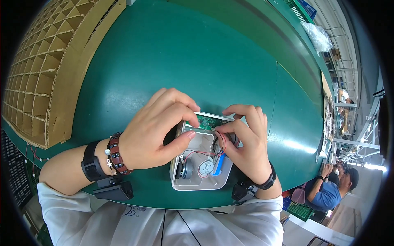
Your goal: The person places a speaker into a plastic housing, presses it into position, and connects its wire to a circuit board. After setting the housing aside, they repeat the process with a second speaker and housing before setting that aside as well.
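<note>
A light grey plastic housing point(197, 187) lies open side up on the table before me. Inside sit a round speaker point(187, 169), a round metal part point(206, 167) with wires, a blue piece point(220, 164) and, along the far wall, a green circuit board point(208, 122). My left hand point(158, 127) curls over the housing's far left corner, fingertips at its rim and the board, thumb reaching inside. With thumb and index finger, my right hand point(246, 137) pinches thin red and black wires point(223, 139) at the board's right part; the wire ends are hidden by the fingers.
On the left stands a large cardboard box with divider cells point(61, 78). The green table point(164, 49) spreads around the housing, with a raised strip at the far right. A clear plastic bag point(318, 37) lies beyond it. Another person point(330, 190) sits at the right.
</note>
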`<control>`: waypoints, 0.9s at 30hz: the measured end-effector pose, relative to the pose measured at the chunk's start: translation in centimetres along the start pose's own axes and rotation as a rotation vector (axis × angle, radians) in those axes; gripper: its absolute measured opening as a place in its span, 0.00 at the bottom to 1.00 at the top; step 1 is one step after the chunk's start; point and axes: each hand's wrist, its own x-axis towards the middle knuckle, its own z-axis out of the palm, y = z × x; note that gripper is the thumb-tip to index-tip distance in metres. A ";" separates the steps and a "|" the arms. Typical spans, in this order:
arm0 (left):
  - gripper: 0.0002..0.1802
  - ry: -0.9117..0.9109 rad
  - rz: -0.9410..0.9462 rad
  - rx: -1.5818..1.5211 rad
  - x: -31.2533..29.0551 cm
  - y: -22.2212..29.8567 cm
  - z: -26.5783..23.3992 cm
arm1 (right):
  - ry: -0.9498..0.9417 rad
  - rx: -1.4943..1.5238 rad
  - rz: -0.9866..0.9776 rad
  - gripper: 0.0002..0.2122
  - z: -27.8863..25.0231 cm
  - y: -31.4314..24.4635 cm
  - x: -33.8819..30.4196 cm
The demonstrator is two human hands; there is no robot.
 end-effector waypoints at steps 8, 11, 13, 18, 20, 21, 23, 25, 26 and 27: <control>0.09 0.013 0.010 0.017 0.0 0.1 0.1 | -0.078 -0.015 -0.138 0.06 -1.0 0.1 0.4; 0.09 0.008 0.012 0.019 0.0 0.0 0.3 | -0.230 -0.041 -0.165 0.06 -1.5 0.2 0.7; 0.10 0.022 -0.008 0.007 0.1 -0.1 0.4 | -0.246 -0.061 -0.164 0.07 -1.5 0.3 0.7; 0.11 0.002 0.008 0.034 0.0 -0.3 0.2 | -0.228 -0.048 -0.156 0.11 -1.6 0.9 -0.4; 0.11 -0.044 0.003 -0.079 0.2 -0.1 -0.2 | -0.177 -0.027 -0.167 0.12 -1.4 0.8 -1.0; 0.11 -0.069 -0.001 -0.134 0.3 -0.1 -0.2 | -0.112 0.048 -0.184 0.13 -1.1 0.4 -1.7; 0.11 -0.010 -0.032 -0.167 0.2 0.0 -0.2 | 0.025 0.198 -0.222 0.15 -0.8 -0.8 -3.0; 0.11 0.075 -0.089 -0.295 0.4 -0.2 0.6 | -0.217 0.161 -0.313 0.20 0.3 -4.4 -4.0; 0.11 0.047 -0.050 -0.291 0.3 -0.4 0.8 | -0.186 0.018 -0.347 0.22 1.5 -5.7 -4.8; 0.11 0.070 -0.153 -0.308 0.0 -0.8 0.7 | -0.156 -0.129 -0.373 0.24 2.5 -6.3 -5.1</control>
